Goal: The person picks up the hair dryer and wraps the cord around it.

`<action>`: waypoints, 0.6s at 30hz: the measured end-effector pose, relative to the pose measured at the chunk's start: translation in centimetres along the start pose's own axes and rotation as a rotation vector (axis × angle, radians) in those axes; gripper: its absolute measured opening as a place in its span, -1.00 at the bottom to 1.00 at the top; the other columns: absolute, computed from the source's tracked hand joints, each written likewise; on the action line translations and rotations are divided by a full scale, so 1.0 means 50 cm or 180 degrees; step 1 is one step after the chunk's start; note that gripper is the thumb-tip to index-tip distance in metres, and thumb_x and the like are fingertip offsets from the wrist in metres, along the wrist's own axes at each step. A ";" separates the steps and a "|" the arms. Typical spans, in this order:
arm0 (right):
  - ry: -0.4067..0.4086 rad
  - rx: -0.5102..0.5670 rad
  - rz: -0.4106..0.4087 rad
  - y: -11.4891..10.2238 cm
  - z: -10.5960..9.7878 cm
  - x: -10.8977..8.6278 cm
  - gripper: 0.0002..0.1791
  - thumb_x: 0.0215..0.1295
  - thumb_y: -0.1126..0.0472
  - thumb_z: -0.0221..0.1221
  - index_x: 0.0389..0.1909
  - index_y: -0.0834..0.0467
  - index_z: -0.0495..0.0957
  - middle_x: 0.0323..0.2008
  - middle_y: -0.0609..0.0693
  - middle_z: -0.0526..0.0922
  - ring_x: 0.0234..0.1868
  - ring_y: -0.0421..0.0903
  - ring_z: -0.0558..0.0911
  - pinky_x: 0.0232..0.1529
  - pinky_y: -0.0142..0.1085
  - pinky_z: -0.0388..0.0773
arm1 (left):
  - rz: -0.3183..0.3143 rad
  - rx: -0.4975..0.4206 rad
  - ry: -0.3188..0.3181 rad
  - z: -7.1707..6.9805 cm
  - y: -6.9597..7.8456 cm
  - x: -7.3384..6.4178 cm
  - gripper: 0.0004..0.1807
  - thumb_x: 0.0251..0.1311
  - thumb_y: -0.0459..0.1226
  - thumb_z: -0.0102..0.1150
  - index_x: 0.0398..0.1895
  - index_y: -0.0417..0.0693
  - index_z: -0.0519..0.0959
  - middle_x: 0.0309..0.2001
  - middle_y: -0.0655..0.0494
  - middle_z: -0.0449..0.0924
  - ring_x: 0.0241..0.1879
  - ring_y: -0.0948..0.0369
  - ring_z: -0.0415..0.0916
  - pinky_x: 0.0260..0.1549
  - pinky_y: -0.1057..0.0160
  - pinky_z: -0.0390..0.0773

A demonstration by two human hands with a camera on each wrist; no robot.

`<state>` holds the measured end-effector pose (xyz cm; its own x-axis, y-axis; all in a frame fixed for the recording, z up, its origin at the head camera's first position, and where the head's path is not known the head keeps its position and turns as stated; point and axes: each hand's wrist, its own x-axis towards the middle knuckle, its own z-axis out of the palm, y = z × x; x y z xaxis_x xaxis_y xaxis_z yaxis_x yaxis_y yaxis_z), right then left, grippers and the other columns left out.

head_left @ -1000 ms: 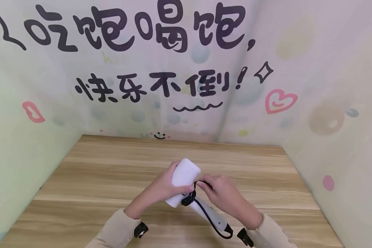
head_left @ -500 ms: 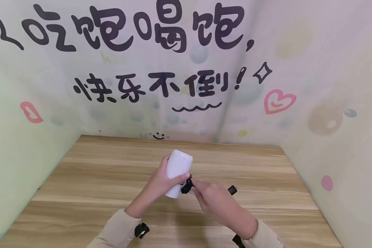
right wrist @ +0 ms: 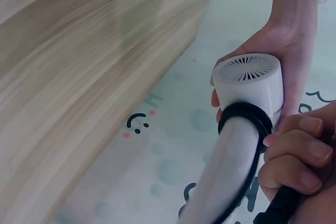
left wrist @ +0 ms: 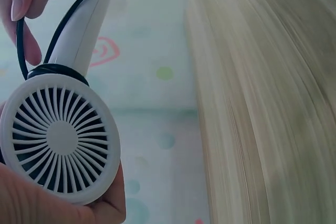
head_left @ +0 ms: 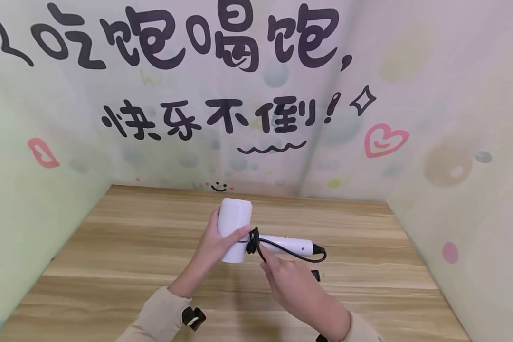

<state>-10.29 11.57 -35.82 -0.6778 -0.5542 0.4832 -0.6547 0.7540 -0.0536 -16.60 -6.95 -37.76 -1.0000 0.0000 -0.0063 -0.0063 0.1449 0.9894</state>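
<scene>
My left hand (head_left: pixel 209 251) grips the barrel of a white hair dryer (head_left: pixel 235 218), its thumb lying across the side near the handle. The handle (head_left: pixel 288 243) points to the right. A black cord (head_left: pixel 253 241) is wound in several loops round the handle's base, and one length arcs out to the handle's end. Just below the loops, my right hand (head_left: pixel 301 292) pinches the cord between thumb and fingers. Its other fingers curl round the black end piece (right wrist: pixel 281 208) in the right wrist view. The round slotted grille (left wrist: pixel 62 137) faces the left wrist camera.
A wood-grain table (head_left: pixel 154 223) lies beneath the hands. Behind it stands a pale printed backdrop (head_left: pixel 222 156) with dark lettering, and similar panels (head_left: pixel 461 204) close off both sides. Dark straps with small devices (head_left: pixel 193 317) sit at the cuffs.
The hair dryer has moved up and left and turned, its handle swinging from lower right to nearly level. My right hand has carried the cord round the handle to below it.
</scene>
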 end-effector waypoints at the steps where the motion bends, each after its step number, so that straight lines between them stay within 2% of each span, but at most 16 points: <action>1: -0.0024 0.0043 0.0098 -0.003 0.001 -0.001 -0.73 0.23 0.26 0.16 -0.05 0.22 0.47 -0.74 -0.19 0.43 -0.74 -0.28 0.37 -0.73 -0.42 0.30 | -0.0027 -0.0048 0.0026 0.000 0.001 -0.001 -0.07 -0.02 -0.09 0.36 0.38 0.00 0.05 0.08 -0.16 0.39 -0.02 -0.03 0.45 -0.21 0.08 0.58; 6: -0.0169 0.0426 0.0613 -0.013 0.004 -0.002 -0.91 0.33 0.24 0.05 -0.26 0.13 0.33 -0.74 -0.26 0.16 -0.73 -0.31 0.20 -0.74 -0.47 0.13 | -0.0084 -0.0238 0.0089 0.000 0.008 -0.004 -0.07 -0.02 -0.11 0.36 0.39 0.09 0.04 0.11 -0.13 0.37 -0.03 -0.05 0.45 -0.26 0.07 0.60; 8: -0.0192 0.0703 0.0739 -0.013 0.006 -0.005 -0.96 0.37 0.24 0.01 -0.24 0.12 0.35 -0.71 -0.26 0.21 -0.70 -0.32 0.22 -0.70 -0.48 0.19 | -0.0101 -0.0283 0.0082 -0.001 0.011 -0.004 -0.06 -0.02 -0.11 0.36 0.39 0.10 0.02 0.13 -0.13 0.35 -0.02 -0.05 0.45 -0.26 0.07 0.61; 11: -0.0124 0.1170 0.0880 -0.014 0.010 -0.012 -0.93 0.40 0.26 -0.05 -0.19 0.13 0.39 -0.59 -0.20 0.44 -0.57 -0.33 0.37 -0.57 -0.45 0.37 | -0.0173 -0.0364 0.0105 -0.006 0.013 -0.001 -0.09 0.01 -0.08 0.34 0.38 0.09 0.03 0.12 -0.12 0.35 -0.02 -0.04 0.44 -0.24 0.08 0.60; 15: -0.0065 0.1483 0.0753 -0.015 0.018 -0.018 -0.89 0.40 0.29 -0.07 -0.14 0.18 0.39 -0.55 -0.17 0.47 -0.54 -0.37 0.37 -0.50 -0.46 0.41 | -0.0214 -0.0436 0.0127 -0.011 0.012 0.001 -0.11 0.04 -0.09 0.31 0.39 0.05 0.02 0.12 -0.15 0.35 -0.03 -0.04 0.45 -0.24 0.07 0.60; 18: -0.0088 0.1501 0.0555 -0.019 0.025 -0.014 -0.89 0.41 0.28 -0.07 -0.12 0.19 0.37 -0.63 -0.24 0.28 -0.62 -0.41 0.22 -0.58 -0.54 0.31 | -0.0157 -0.0457 0.0144 -0.007 0.009 0.001 -0.11 0.03 -0.12 0.32 0.38 0.05 0.02 0.10 -0.15 0.36 -0.07 -0.03 0.47 -0.25 0.09 0.60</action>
<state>-9.60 10.80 -37.20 -0.7951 -0.4479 0.4089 -0.6064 0.5983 -0.5237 -16.63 -7.23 -37.28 -0.9975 -0.0487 -0.0520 -0.0521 0.0007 0.9986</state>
